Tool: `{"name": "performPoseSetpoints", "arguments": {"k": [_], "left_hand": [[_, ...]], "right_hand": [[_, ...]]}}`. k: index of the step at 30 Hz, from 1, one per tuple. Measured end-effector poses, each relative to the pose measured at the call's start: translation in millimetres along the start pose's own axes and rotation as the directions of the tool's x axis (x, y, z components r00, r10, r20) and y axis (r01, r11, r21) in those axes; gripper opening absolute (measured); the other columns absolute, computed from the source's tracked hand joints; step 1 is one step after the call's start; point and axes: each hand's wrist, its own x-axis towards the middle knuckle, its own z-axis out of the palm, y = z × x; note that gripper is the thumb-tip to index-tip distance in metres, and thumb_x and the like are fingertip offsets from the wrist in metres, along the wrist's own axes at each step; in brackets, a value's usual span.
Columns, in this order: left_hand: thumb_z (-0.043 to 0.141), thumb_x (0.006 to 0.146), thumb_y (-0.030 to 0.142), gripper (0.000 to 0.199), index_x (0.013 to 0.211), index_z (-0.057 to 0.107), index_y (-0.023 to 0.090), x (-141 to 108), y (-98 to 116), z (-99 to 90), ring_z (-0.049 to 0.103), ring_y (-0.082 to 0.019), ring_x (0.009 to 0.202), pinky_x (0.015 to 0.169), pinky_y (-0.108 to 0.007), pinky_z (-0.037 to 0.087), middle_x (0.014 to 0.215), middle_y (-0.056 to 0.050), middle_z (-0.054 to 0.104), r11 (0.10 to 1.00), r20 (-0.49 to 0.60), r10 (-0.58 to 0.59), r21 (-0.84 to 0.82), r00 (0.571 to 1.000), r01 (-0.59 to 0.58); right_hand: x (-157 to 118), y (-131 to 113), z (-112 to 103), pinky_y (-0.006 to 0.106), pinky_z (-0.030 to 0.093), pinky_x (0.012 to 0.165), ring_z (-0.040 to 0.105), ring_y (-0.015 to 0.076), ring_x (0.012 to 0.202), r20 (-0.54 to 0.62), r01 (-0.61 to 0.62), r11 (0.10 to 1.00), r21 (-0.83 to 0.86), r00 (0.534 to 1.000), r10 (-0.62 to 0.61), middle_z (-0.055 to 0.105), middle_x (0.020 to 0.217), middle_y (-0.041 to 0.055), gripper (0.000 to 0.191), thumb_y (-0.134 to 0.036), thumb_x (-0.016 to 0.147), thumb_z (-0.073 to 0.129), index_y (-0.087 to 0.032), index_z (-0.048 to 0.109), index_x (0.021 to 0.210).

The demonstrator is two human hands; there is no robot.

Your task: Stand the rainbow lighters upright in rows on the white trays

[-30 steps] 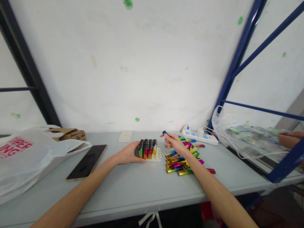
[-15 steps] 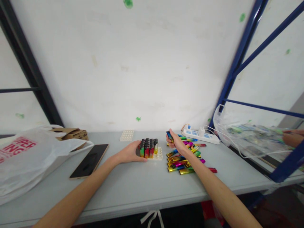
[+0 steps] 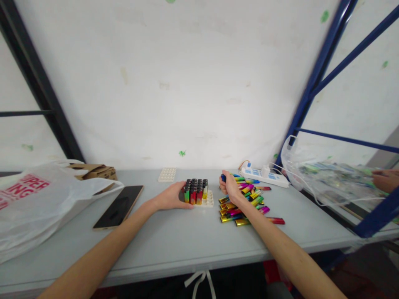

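Observation:
Several coloured lighters with dark tops point(image 3: 195, 192) stand upright in a white holder point(image 3: 209, 200), whose right part shows bare slots. My left hand point(image 3: 173, 196) is wrapped round the left side of this group, thumb along the front. My right hand point(image 3: 230, 185) is closed on a blue lighter, of which only a small end shows above the fingers. It is over the left edge of a loose pile of shiny multicoloured lighters point(image 3: 246, 203) lying flat on the grey table point(image 3: 187, 241).
A second white holder point(image 3: 167, 175) lies near the wall. On the left are a dark phone point(image 3: 118, 207), a white plastic bag point(image 3: 46, 199) and cardboard point(image 3: 96, 172). A power strip point(image 3: 264, 176) sits behind the pile. Another person's hand point(image 3: 386, 180) shows beyond the blue frame point(image 3: 307, 91).
My right hand has turned and its fingers have closed further over the blue lighter, so less of it shows. My left hand keeps its place at the standing lighters. The view has shifted slightly.

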Motion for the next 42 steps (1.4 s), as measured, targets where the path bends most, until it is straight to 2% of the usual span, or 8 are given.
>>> {"name": "performPoseSetpoints", "arguments": {"k": [6, 16, 22, 27, 30, 35, 39, 42], "left_hand": [[0.084, 0.061, 0.067, 0.08, 0.122, 0.064, 0.019, 1, -5, 2.4, 0.065, -0.033, 0.103, 0.09, -0.041, 0.05, 0.113, -0.01, 0.071, 0.999, -0.018, 0.026, -0.018, 1.0, -0.026], [0.084, 0.062, 0.066, 0.077, 0.119, 0.064, 0.018, 0, -2, 1.5, 0.066, -0.033, 0.101, 0.088, -0.04, 0.051, 0.113, -0.01, 0.071, 1.0, -0.016, 0.018, -0.006, 1.0, -0.018], [0.085, 0.062, 0.064, 0.078, 0.121, 0.064, 0.018, 0, -2, 1.5, 0.066, -0.033, 0.104, 0.091, -0.041, 0.051, 0.115, -0.01, 0.071, 0.999, -0.015, 0.026, -0.029, 1.0, -0.026], [0.086, 0.061, 0.063, 0.079, 0.122, 0.064, 0.019, 0, -4, 1.7, 0.065, -0.034, 0.106, 0.094, -0.042, 0.051, 0.115, -0.01, 0.072, 0.999, -0.026, 0.024, -0.044, 0.999, -0.025], [0.085, 0.062, 0.063, 0.079, 0.123, 0.064, 0.019, 0, -4, 1.7, 0.065, -0.034, 0.107, 0.095, -0.043, 0.05, 0.117, -0.011, 0.072, 0.999, -0.021, 0.031, -0.043, 0.999, -0.032], [0.085, 0.064, 0.06, 0.077, 0.124, 0.063, 0.018, 0, -1, 1.2, 0.066, -0.034, 0.108, 0.096, -0.043, 0.051, 0.119, -0.011, 0.071, 0.999, -0.016, 0.023, -0.03, 1.0, -0.023], [0.086, 0.065, 0.055, 0.072, 0.123, 0.062, 0.019, 0, 1, 0.4, 0.066, -0.033, 0.107, 0.094, -0.041, 0.051, 0.121, -0.01, 0.071, 1.0, 0.001, 0.02, -0.021, 1.0, -0.02], [0.086, 0.064, 0.057, 0.072, 0.121, 0.063, 0.019, 0, 2, 0.4, 0.066, -0.033, 0.106, 0.092, -0.041, 0.052, 0.119, -0.01, 0.071, 1.0, -0.008, 0.004, -0.004, 1.0, -0.004]], "right_hand": [[-5, -3, 6, 0.02, 0.011, 0.035, 0.016, 0.0067, 0.036, -0.077, 0.001, 0.999, 0.052, 0.997, 0.003, 0.021, 0.043, -0.0074, 0.043, -0.04, 0.092, 0.038, -0.024, 0.031, 0.052], [-6, -3, 9, 0.019, 0.011, 0.036, 0.015, 0.0057, 0.037, 0.023, -0.064, 0.998, 0.018, 0.998, 0.064, 0.018, 0.046, -0.0085, 0.052, -0.052, 0.095, 0.04, -0.023, 0.03, 0.053], [-4, 2, 7, 0.019, 0.012, 0.035, 0.016, 0.0068, 0.038, 0.015, -0.025, 1.0, -0.012, 1.0, 0.025, 0.022, 0.045, -0.0073, 0.047, -0.048, 0.093, 0.042, -0.024, 0.03, 0.054], [-3, 1, 6, 0.019, 0.013, 0.036, 0.018, 0.0061, 0.037, 0.037, -0.013, 0.999, -0.037, 0.999, 0.014, 0.024, 0.046, -0.0077, 0.055, -0.063, 0.094, 0.041, -0.024, 0.032, 0.056], [-5, -3, 4, 0.019, 0.016, 0.038, 0.02, 0.0062, 0.039, 0.093, -0.001, 0.998, -0.07, 0.996, 0.008, 0.027, 0.051, -0.0087, 0.059, -0.074, 0.091, 0.041, -0.02, 0.049, 0.067], [-10, -10, -1, 0.023, 0.037, 0.049, 0.042, 0.0104, 0.051, 0.291, 0.255, 0.958, -0.13, 0.934, -0.209, 0.045, 0.065, -0.0053, 0.053, -0.069, 0.095, 0.045, -0.019, 0.061, 0.103], [-14, -16, -4, 0.028, 0.05, 0.072, 0.06, 0.017, 0.082, 0.316, 0.49, 0.796, -0.355, 0.865, -0.391, 0.063, 0.092, 0.0047, 0.042, -0.06, 0.095, 0.055, -0.019, 0.065, 0.101], [-18, -19, -4, 0.03, 0.051, 0.074, 0.06, 0.0175, 0.081, 0.317, 0.566, 0.649, -0.509, 0.824, -0.47, 0.064, 0.094, 0.0062, 0.036, -0.053, 0.094, 0.06, -0.019, 0.068, 0.097]]}}
